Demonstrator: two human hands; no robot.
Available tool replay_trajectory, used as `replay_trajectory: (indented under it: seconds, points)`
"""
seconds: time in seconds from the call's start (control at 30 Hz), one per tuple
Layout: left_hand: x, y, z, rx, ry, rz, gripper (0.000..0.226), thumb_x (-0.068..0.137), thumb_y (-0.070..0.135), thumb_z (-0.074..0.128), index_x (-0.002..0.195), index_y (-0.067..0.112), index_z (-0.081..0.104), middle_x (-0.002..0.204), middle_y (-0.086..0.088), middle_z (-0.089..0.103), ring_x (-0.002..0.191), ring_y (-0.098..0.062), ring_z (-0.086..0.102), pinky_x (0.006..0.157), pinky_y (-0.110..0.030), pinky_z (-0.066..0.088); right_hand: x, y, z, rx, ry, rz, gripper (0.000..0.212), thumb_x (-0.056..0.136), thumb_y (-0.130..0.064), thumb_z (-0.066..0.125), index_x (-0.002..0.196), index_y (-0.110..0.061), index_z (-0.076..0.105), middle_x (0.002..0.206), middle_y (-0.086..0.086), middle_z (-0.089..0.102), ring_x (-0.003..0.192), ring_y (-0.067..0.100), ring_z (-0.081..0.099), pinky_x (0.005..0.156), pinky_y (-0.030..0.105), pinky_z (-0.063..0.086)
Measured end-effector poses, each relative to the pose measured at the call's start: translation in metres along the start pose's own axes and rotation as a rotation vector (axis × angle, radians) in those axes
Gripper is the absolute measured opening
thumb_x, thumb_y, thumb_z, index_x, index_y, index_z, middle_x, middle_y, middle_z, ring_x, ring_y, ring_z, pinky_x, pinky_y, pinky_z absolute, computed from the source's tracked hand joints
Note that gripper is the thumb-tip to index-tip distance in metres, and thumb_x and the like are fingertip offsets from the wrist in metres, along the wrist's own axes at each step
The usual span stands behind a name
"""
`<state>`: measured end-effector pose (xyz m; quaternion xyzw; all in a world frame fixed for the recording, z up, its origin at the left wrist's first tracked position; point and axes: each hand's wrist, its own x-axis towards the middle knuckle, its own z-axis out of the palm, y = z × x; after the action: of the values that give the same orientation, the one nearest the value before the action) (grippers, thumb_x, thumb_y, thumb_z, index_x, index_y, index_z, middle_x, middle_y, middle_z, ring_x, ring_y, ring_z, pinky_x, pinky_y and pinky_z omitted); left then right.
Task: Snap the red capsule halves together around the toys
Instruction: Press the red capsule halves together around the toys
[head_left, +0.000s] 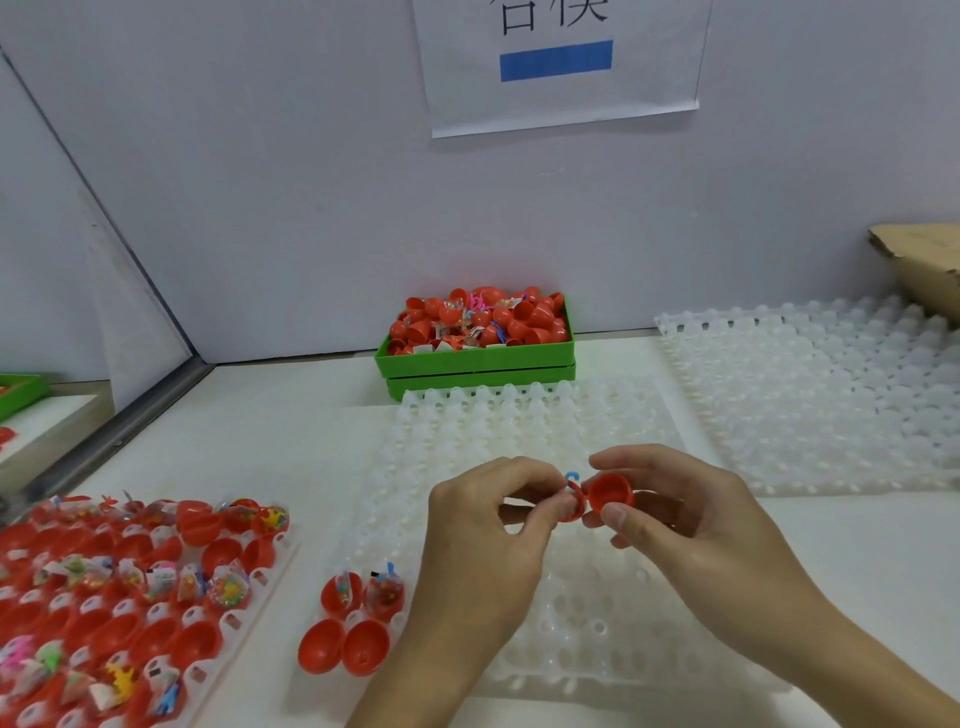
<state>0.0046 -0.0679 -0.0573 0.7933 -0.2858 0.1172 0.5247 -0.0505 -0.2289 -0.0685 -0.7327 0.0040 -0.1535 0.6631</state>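
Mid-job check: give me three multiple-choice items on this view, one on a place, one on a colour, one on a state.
1. Where does the green bin stand?
A. against the back wall
B. at the near table edge
C. on the cardboard box

2. What colour is the toy piece sticking up between the hands?
A. yellow
B. blue
C. black

3. The capsule half in the right hand is:
A. lying flat in a tray
B. snapped shut
C. apart from its mate

Key: 1 A, it sits by the wall; 2 B, a blue hook shows; 3 C, its hollow faces the camera.
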Motion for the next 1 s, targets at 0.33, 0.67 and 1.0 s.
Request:
replay_trajectory:
  seconds: [0.33,0.67,1.0]
  points:
    - [0.0004,-0.0015,0.0000,-0.015,0.064,-0.046,0.023,0.079,0.010,0.082,0.084,0.031,0.072,0.077,0.013,0.070,0.075,-0.007,0.068,0.067,-0.019,0.055,0.0011,-0.0023,-0.0021,0.053,0.015,0.031,0.026,0.089,0.002,0.066,0.101,-0.021,0.072,0.090,0.000,0.077,0.080,0.017,0.075,0.065,0.017,0.055]
    - [0.0019,-0.0012,-0.0067,-0.220,-0.180,-0.227,0.035,0.080,0.036,0.076,0.113,0.032,0.065,0.104,0.018,0.067,0.098,-0.005,0.065,0.074,-0.021,0.055,0.0024,-0.0018,-0.0057,0.103,0.005,0.047,0.027,0.089,0.002,0.064,0.104,-0.019,0.073,0.094,0.003,0.077,0.083,0.019,0.075,0.066,0.019,0.055]
    - [0.0032,-0.0022,-0.0083,-0.239,-0.229,-0.177,0.018,0.084,0.019,0.078,0.096,0.031,0.074,0.095,0.015,0.073,0.090,-0.005,0.069,0.070,-0.015,0.053,0.0043,0.0017,-0.0087,0.179,-0.017,0.070,0.027,0.087,-0.003,0.065,0.107,-0.020,0.072,0.094,0.009,0.077,0.084,0.023,0.074,0.067,0.021,0.056]
